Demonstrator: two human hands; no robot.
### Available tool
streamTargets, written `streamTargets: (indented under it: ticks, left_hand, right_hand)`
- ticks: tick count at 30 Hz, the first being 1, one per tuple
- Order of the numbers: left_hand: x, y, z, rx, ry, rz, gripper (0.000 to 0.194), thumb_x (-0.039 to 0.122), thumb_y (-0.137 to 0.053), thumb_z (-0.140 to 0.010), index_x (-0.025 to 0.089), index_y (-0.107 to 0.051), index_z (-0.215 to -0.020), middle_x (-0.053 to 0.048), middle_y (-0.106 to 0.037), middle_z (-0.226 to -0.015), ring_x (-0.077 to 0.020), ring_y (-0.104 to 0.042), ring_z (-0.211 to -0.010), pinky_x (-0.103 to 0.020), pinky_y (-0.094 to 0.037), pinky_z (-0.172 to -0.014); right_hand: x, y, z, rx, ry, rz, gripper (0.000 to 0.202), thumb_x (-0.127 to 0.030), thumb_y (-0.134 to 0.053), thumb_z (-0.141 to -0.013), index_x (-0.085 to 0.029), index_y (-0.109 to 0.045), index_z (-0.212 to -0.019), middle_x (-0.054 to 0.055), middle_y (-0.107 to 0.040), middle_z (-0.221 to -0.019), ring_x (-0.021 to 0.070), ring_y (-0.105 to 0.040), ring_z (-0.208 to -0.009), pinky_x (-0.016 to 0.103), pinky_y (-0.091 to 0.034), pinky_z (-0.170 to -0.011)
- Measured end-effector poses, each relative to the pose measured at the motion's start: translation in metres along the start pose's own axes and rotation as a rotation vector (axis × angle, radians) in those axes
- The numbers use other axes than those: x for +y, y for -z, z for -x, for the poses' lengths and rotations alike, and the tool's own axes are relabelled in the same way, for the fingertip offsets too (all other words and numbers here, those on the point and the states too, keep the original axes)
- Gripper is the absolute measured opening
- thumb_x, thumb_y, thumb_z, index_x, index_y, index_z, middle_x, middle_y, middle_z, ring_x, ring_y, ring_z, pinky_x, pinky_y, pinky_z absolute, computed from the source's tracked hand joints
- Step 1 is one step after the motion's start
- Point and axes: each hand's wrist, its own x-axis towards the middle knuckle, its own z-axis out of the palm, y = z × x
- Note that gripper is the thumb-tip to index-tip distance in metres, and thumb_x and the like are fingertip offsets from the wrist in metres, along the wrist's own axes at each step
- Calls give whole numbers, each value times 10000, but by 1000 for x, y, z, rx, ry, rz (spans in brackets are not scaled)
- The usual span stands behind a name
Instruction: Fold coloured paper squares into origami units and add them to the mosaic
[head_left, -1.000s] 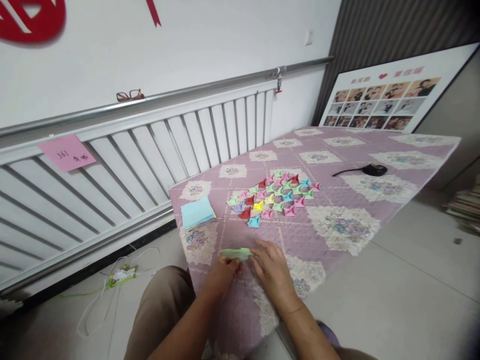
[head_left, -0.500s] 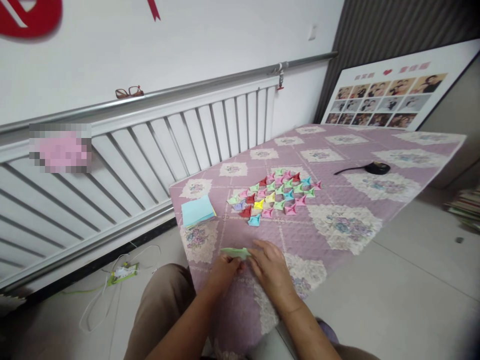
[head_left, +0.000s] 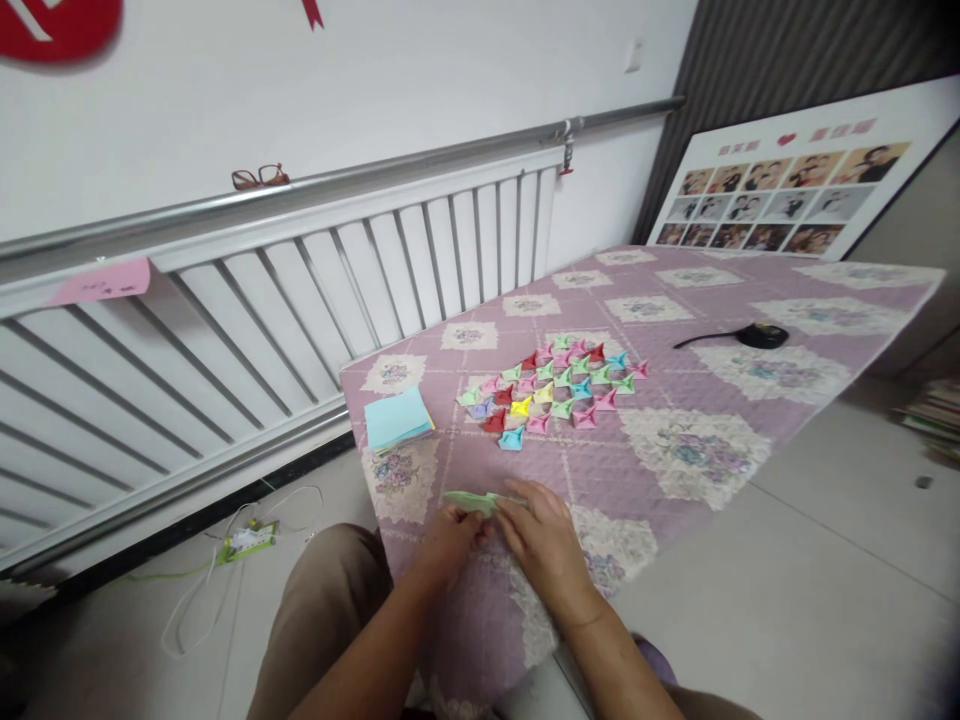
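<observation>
A piece of light green folded paper [head_left: 471, 502] is held low over the near part of the table. My left hand [head_left: 450, 540] pinches its left and lower side, fingers closed. At its right end, my right hand [head_left: 546, 535] has its thumb and fingertips on the paper; its other fingers reach forward. The fold's exact shape is partly covered by the fingers. Beyond the hands, several small folded paper pieces [head_left: 561, 408] in pink, green, red, blue and yellow stand in slanting rows. To the left lies a stack of coloured paper sheets [head_left: 397, 418], light blue on top.
A purple flowered tablecloth [head_left: 480, 610] covers the table. A black tape measure [head_left: 763, 335] with a strap lies far right. A white radiator [head_left: 420, 250] runs along the wall, with glasses [head_left: 259, 177] on its pipe. A power strip [head_left: 250, 540] with cables sits on the floor.
The view has shifted slightly. Both hands keep their hold on the green paper, with hardly any movement of the fingers.
</observation>
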Motion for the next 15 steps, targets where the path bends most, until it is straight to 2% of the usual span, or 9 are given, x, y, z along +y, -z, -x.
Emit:
streamTargets:
  ticks: [9,15]
  left_hand:
    - [7,-2,4,8,47,101,200,318,-662,-710,139,-635,-793,-7,-636,-657,-110,-543,-578,-245,-420,-602]
    - [11,-2,5,-22,11,145,203,326,-670,-701,138,-633,-766,-4,-623,-651,-110,-535,-587,-244,-413,-601]
  right_hand:
    - [-1,1,0,5,15,22,243,-227,-503,-882,-259,-675,-1050,84,-635,-1152,245,-528,-1106,424,-429,-905]
    - [-1,2,0,-7,17,10,229,-218,-522,-877,-262,-673,-1044,76,-629,-1167,244,-526,-1111,423,-430,-919]
